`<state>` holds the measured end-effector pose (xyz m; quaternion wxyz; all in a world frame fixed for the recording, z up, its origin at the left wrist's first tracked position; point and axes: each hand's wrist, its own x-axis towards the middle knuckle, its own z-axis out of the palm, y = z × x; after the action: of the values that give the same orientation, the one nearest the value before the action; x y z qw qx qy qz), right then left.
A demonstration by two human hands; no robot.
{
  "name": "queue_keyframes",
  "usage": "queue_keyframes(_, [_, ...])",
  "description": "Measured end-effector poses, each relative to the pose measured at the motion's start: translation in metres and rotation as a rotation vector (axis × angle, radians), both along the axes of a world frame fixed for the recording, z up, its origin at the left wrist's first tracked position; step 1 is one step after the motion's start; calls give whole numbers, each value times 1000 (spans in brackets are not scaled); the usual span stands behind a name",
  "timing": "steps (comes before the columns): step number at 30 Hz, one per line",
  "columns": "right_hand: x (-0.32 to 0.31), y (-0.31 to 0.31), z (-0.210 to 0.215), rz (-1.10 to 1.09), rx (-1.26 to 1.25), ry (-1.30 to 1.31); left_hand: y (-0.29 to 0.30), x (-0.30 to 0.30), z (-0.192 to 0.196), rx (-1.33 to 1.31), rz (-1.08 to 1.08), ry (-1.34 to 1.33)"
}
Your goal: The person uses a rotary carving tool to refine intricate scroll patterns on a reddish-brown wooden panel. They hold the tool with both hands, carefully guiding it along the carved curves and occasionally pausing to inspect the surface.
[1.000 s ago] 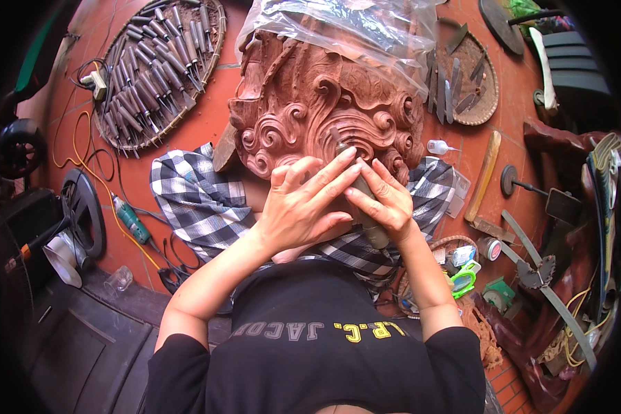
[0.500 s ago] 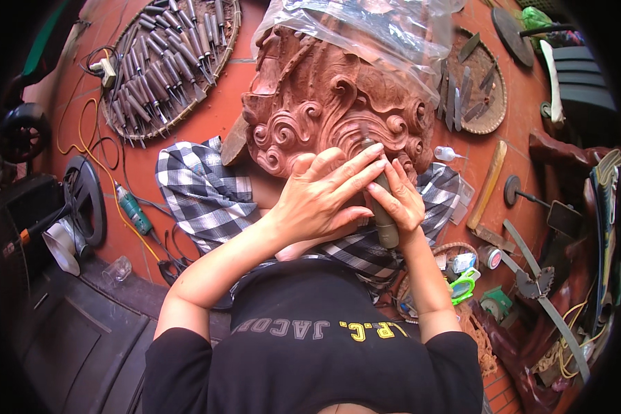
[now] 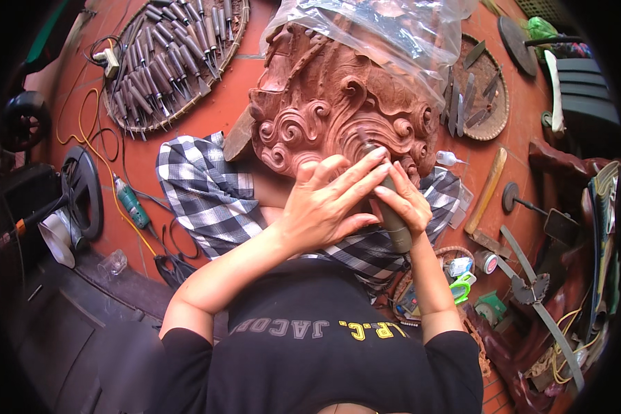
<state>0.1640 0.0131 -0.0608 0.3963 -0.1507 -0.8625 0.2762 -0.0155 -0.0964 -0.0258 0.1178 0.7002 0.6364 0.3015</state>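
Observation:
A reddish-brown wood carving with curling swirls in relief stands between my knees. My right hand is closed round a carving tool with a thick olive-grey cylindrical handle. The tool slants toward the swirls, its butt toward my lap; fingers partly hide the front end and I cannot make out the cutting tip. From the left reaches my left hand, fingers stretched and spread, index and middle fingertips lying on the tool's front part beside my right fingers. Clear plastic sheeting drapes over the carving's far side.
Many-handled chisels fill a round woven tray at far left; a smaller tray with blades lies far right. A green power tool with cables rests left. On the right are a wooden-handled hammer, a small bottle and green-rimmed goggles.
The whole view has shifted slightly, with the carving a little further right in the picture. Both hands keep nearly the same hold on the tool, whose butt sits slightly further right.

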Motion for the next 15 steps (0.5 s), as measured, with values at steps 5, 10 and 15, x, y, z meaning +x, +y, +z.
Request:
queue_keyframes(5, [10, -16, -14, -155, -73, 37, 17, 5, -2, 1, -50, -22])
queue_keyframes(10, [4, -17, -16, -155, -129, 58, 16, 1, 1, -3, -35, 4])
queue_keyframes(15, [2, -7, -7, -30, -214, 42, 2, 1, -1, -12, 7, 0])
